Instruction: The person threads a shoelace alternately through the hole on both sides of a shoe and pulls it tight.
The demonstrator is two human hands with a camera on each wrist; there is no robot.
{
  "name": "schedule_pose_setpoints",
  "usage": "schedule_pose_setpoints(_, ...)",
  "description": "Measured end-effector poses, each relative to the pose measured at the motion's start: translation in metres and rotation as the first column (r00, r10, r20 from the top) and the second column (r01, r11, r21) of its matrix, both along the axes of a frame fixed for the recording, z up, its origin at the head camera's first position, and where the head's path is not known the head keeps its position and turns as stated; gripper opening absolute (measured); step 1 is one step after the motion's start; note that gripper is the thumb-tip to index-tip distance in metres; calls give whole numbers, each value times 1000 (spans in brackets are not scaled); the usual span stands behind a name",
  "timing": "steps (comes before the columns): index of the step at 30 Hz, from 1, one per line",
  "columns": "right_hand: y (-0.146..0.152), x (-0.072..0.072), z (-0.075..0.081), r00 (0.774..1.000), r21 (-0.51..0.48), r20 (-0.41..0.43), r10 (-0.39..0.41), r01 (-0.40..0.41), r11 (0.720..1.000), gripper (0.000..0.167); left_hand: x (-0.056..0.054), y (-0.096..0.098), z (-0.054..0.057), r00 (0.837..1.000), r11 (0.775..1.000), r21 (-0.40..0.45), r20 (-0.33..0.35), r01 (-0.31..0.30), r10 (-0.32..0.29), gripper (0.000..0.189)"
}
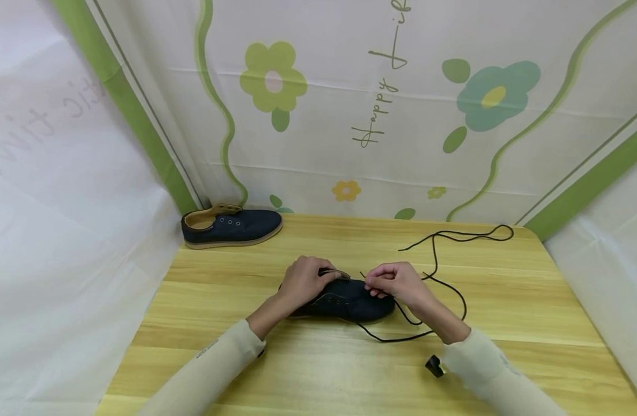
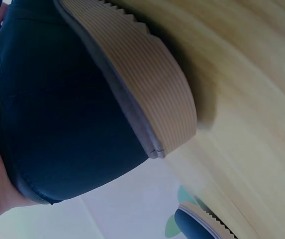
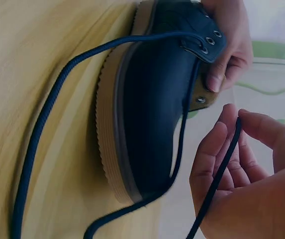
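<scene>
A dark navy shoe with a tan ribbed sole stands on the table, toe to the right. My left hand grips it around the opening; in the right wrist view the thumb lies on the far eyelet flap. One dark shoelace passes through the near flap's front eyelet. Another length of it comes out from beneath that flap and runs over the toe. Above the toe, my right hand pinches a lace end between thumb and fingers, its tip close to the fingertips.
A second navy shoe, its visible eyelets unlaced, sits at the table's back left corner. Loose lace loops across the wooden table on the right. A small black object is beside the right sleeve. Printed curtains enclose the back and sides.
</scene>
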State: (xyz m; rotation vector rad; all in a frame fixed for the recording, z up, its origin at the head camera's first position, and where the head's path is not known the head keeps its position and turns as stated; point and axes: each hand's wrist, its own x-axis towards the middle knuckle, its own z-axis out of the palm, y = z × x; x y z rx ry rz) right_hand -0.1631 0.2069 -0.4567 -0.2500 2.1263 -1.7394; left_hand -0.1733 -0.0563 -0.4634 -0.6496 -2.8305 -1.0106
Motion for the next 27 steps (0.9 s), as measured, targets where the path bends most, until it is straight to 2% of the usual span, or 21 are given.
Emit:
schedule_pose_setpoints(3,-6,-1,-2,1000,15,-7,-4,4,1000,24,-1,1,0,1000,1000,5,17,-14,14,10)
schedule_pose_setpoints(8,-14,-2,-4,999,94,-53,-8,13,996,20,-3,1,-1,998,999,10,42,-43,43,10)
schedule_pose_setpoints(16,-27,-9,-10,996,215,-87,8,11,977,19,-3,0,-2,998,998,12,28,-62,62,12)
schedule_pose_setpoints(27,-38,-11,-13,995,261,-101,-6,33,965,16,-2,1,-4,997,997,8,28,-77,77,12)
